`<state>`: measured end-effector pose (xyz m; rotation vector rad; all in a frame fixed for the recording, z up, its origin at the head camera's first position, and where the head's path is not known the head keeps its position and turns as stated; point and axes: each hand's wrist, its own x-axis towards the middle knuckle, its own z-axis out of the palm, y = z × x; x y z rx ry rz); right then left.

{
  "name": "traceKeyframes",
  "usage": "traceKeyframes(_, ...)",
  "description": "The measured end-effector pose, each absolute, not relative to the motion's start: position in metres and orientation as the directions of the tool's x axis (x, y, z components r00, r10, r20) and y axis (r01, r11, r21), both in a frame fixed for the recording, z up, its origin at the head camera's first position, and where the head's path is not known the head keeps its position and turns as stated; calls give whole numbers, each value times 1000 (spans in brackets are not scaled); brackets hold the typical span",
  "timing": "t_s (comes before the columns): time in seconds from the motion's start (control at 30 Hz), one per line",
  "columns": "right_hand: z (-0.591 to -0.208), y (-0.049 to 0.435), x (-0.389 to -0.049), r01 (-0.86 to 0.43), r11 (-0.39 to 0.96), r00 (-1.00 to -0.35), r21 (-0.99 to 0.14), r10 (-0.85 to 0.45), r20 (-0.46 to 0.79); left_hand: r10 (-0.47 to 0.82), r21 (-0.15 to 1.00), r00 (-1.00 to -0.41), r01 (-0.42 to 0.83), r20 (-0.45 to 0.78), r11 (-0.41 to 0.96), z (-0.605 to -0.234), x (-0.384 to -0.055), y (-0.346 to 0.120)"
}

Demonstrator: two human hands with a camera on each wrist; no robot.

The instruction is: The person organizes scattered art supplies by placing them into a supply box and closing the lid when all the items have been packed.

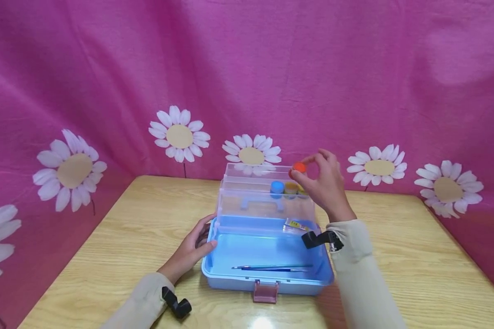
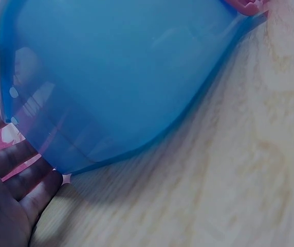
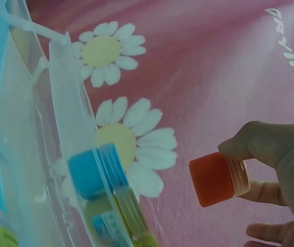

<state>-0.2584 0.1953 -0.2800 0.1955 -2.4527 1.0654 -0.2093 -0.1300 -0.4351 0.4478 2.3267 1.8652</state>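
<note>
My right hand [image 1: 327, 185] pinches a small red paint jar [image 3: 211, 179] between thumb and fingertips, raised over the upper tray of a plastic storage box. In that clear tray [image 1: 267, 208] stand a blue paint jar [image 1: 277, 187], an ochre one [image 1: 291, 188] and a yellow one partly hidden by the hand. At the box's left side my left hand [image 1: 191, 249] holds the wall, thumb over the rim and fingers along the outside. The blue box [image 1: 267, 284] is open, and two slim paintbrushes [image 1: 271, 267] lie on its floor.
A small packet with a yellow label [image 1: 297, 225] sits in a lower clear tray at the right. The pink latch [image 1: 265, 292] hangs down at the box's front. Behind the wooden table [image 1: 156, 205] hangs a pink cloth [image 1: 313, 82] with daisies.
</note>
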Motion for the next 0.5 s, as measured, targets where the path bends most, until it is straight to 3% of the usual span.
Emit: traceKeyframes(0.5,-282,165,-273,-320,734,-893,-600,-22,449,315,972,-944,161,101,170,-438,-211,-131)
